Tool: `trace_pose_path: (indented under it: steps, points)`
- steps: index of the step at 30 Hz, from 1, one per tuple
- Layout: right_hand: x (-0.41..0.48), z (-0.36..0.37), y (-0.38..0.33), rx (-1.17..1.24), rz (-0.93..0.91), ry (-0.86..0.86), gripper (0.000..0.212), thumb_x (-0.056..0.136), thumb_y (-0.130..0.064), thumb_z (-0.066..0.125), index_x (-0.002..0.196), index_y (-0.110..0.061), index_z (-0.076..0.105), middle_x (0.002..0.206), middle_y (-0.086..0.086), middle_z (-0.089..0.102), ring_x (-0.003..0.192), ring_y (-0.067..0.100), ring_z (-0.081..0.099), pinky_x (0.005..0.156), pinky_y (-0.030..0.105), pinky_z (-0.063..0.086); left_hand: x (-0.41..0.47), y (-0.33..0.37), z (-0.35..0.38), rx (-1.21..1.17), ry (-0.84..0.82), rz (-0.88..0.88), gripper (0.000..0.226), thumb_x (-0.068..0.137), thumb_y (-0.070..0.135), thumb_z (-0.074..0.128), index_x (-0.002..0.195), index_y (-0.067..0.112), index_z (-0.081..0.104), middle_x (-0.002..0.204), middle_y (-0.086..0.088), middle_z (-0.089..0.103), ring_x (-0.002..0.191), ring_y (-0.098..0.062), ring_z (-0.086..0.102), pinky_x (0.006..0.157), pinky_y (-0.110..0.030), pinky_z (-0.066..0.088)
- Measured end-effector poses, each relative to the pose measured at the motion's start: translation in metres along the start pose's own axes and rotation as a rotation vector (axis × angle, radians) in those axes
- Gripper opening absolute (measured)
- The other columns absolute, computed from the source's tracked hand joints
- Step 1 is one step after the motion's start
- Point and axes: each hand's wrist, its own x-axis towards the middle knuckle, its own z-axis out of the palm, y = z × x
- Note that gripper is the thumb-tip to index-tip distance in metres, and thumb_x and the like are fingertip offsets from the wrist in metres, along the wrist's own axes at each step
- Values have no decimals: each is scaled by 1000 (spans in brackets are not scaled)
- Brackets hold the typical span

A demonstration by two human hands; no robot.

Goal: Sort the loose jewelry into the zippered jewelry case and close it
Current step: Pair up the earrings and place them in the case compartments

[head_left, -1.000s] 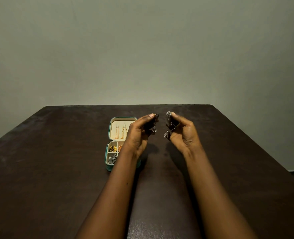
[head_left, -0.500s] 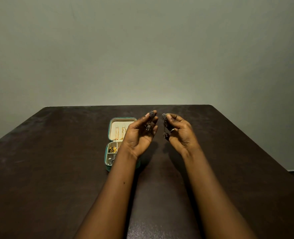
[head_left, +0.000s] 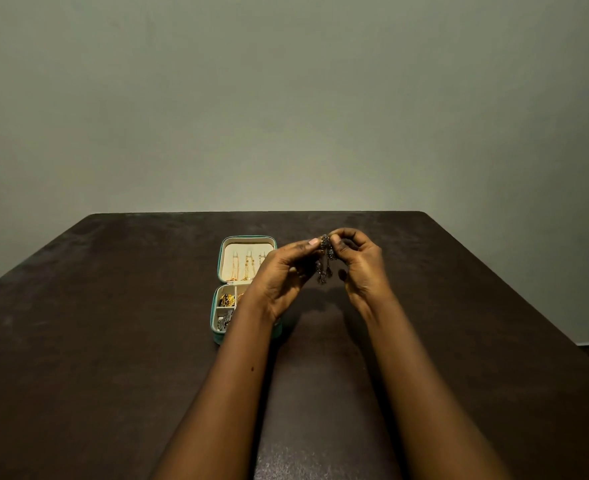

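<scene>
Pinched dark silver dangling jewelry piece with left hand and right hand together, above dark brown table, beside open teal zippered jewelry case.

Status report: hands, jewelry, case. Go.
Left hand and right hand both pinch dark silvery dangling jewelry above dark table. Teal zippered case open, left of hands. Left wrist hides its right side.
</scene>
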Motion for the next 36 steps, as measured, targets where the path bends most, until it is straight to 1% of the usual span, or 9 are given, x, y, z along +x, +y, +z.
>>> trace_pose_path:
  steps: [3,5,7,10,13,18,23,29,36]
  points:
    - [-1,1,-1,-94,-65,-41,22,88,-3,57,75,-21,58,78,-5,60,65,-7,55,53,11,41,1,0,-1,3,-6,8,15,85,5,59,79,9,71,71,0,69,75,-10,59,73,-21,43]
    - [-2,2,0,-115,-82,-60,21,88,-3,57,77,-20,58,79,-3,60,68,-3,55,50,3,41,2,0,-2,-1,-10,9,19,85,4,59,75,9,73,71,-1,69,75,-11,58,73,-22,42]
    - [-3,1,-1,-109,-77,-71,19,88,-4,56,79,-20,58,80,-2,60,72,3,54,52,7,43,3,-1,-3,-12,-9,10,19,84,5,59,74,9,75,73,-3,68,75,-13,57,70,-23,42]
    - [-4,0,-2,-92,-17,-103,15,89,-9,58,87,-23,57,80,-4,63,78,8,58,63,24,39,5,-2,-4,-106,-10,-6,17,84,4,58,77,6,73,74,-5,69,72,-13,60,67,-24,43]
    - [-3,-2,-4,-84,36,-141,21,83,-7,64,94,-23,56,83,-1,64,83,12,59,67,28,37,6,-1,-5,-175,-28,-19,14,82,5,57,80,3,71,73,-6,68,68,-13,62,69,-27,44]
    - [-4,-2,-5,-85,61,-149,27,80,-4,66,95,-20,51,84,3,64,80,12,59,67,28,38,7,-1,-9,-178,-36,-36,27,85,8,53,68,9,74,69,-3,68,65,-12,62,64,-26,46]
    - [-5,-2,-7,-106,51,-232,35,75,4,70,93,-17,49,81,-1,62,78,12,59,68,27,45,6,1,-8,-220,-25,-49,19,89,8,49,81,6,66,72,-5,67,68,-14,57,67,-25,41]
    - [-7,-1,-7,-177,-13,-242,27,75,5,69,83,-17,54,80,-1,60,77,10,57,62,22,44,5,1,-9,-254,-46,-38,37,89,7,47,64,8,74,71,-6,68,65,-13,62,65,-24,47]
    - [-7,-5,-9,-168,-70,-192,21,78,0,68,79,-21,65,74,-8,65,68,3,60,65,23,43,2,3,-10,-253,5,-65,14,68,10,58,74,4,68,68,-6,66,66,-15,55,68,-25,41]
